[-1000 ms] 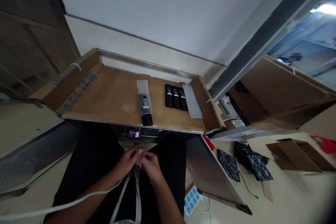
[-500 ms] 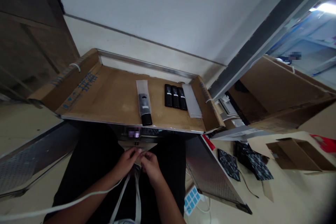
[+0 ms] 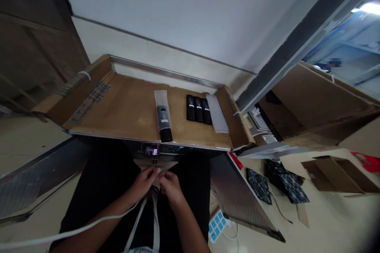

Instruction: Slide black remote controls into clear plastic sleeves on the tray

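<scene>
A seated person's left hand (image 3: 145, 180) and right hand (image 3: 170, 187) are coming together low between the thighs, below the near edge of a cardboard-lined desk (image 3: 127, 106). The fingers are curling inward with their tips close together; whether they are pinching something small, I cannot tell. Near the middle of the desk's near edge, a black remote control (image 3: 166, 135) is lying mostly inside a translucent sleeve (image 3: 160, 97), its bare end pointing toward that edge. Farther right, three black remotes (image 3: 198, 109) are lying side by side, and flat translucent sleeves (image 3: 217, 114) are lying just beside them, along the right edge.
</scene>
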`<act>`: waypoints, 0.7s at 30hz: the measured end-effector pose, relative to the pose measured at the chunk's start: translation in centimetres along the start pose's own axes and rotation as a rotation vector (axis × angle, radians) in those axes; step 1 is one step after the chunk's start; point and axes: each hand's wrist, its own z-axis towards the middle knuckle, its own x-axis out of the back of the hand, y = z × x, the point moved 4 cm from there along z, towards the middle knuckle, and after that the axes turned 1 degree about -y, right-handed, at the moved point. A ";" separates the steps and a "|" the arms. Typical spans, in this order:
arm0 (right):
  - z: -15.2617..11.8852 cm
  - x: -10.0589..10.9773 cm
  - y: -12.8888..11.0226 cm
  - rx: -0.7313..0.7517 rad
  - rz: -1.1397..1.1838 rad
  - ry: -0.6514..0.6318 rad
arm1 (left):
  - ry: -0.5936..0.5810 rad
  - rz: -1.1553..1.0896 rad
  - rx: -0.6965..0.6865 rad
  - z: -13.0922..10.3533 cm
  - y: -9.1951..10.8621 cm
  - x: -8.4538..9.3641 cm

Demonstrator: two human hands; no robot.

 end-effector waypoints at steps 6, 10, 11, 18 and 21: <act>-0.2 -0.1 -0.3 0.017 0.004 -0.008 | 0.034 -0.013 0.012 0.0 0.4 0.1; -0.3 0.0 -0.3 0.006 0.008 -0.009 | 0.014 0.002 0.001 0.1 -0.2 0.0; -0.3 0.0 -0.3 0.001 0.011 -0.013 | 0.002 0.007 -0.001 0.1 -0.4 0.0; -0.4 -0.1 -0.3 -0.015 0.049 -0.056 | 0.032 -0.063 0.033 0.1 -0.6 0.1; -0.6 -0.3 -0.6 0.010 0.043 -0.081 | -0.060 -0.240 0.224 -0.1 -1.5 -0.4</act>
